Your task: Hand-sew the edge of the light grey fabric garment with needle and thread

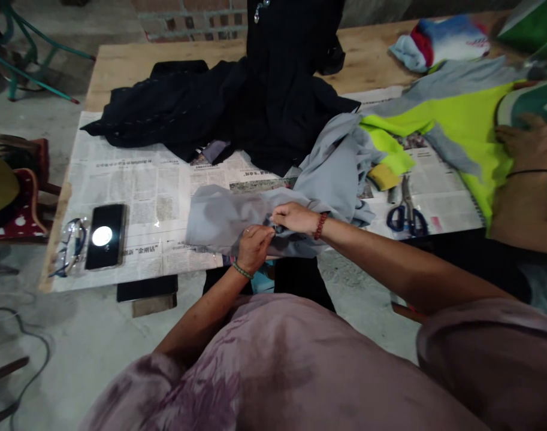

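A light grey garment lies along the table's near edge, its crumpled part running up to the right. My left hand pinches it at the near side with fingers closed. Right beside it, my right hand is also closed on the cloth, fingertips almost meeting the left ones. A small darker grey bit shows between the fingertips; I cannot make out what it is. Scissors with dark blue handles lie to the right of the hands, touching neither.
Newspaper covers much of the wooden table. Dark clothing lies behind. A phone and glasses are at left. At right, a co-worker's hand rests on a green iron over a grey and neon-yellow garment.
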The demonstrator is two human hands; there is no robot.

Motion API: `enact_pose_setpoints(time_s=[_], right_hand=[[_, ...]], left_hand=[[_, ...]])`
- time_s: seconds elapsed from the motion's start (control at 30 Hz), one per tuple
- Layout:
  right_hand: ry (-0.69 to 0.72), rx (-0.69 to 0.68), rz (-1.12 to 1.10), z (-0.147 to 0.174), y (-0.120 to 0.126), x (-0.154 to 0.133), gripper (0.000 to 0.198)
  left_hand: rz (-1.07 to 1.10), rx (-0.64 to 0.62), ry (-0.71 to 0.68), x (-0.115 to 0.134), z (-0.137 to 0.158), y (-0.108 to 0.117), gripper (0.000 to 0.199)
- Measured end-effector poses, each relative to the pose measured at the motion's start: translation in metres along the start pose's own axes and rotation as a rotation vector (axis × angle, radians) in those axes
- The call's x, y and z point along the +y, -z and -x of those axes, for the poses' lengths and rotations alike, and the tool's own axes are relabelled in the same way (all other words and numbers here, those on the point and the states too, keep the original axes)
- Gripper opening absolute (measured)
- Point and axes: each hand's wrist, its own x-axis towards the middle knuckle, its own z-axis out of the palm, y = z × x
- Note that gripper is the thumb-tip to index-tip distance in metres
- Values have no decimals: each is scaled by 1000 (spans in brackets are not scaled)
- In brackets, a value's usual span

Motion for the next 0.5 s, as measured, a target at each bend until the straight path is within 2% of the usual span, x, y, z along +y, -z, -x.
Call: enact_pose_setpoints(time_s=[0.13, 0.23, 0.3, 0.4, 0.43, 0.5], right_hand=[[18, -37, 7, -1, -5, 0, 25], [98, -20, 30, 1, 5, -2, 28], [215, 141, 74, 9, 18, -5, 27], [373, 547, 189, 31, 29, -5, 24], [410, 637, 232, 40, 28, -3, 22], [489, 677, 323, 55, 16, 6, 19]], left_hand=[[36, 39, 80, -1, -2, 2, 17], [56, 9, 100, -3, -5, 3, 15], [85, -21, 112, -4, -7, 4, 13], [135, -37, 146, -4, -7, 6, 12], [152, -41, 158, -5, -7, 6, 12], [185, -52, 174, -5, -7, 7, 12]])
